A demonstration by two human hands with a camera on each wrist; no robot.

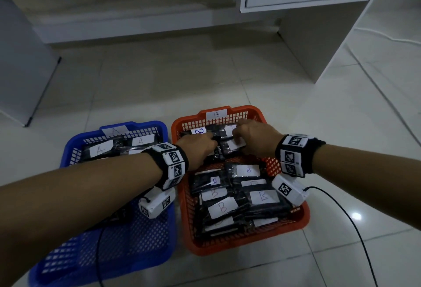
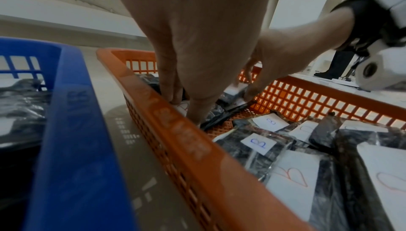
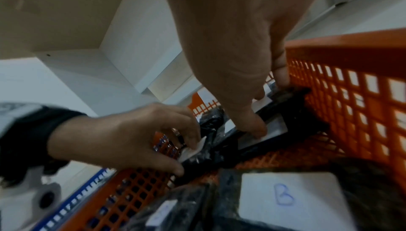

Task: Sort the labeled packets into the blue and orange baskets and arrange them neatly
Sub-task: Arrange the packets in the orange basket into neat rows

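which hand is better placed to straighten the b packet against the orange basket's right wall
Right. The right hand already presses its fingertips on that packet beside the orange basket's wall; the left hand is busy on a packet further left.

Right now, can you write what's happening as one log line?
stage: arranging | left hand: on B packet | right hand: fingers on B packet | place: orange basket far end | blue basket: A packets
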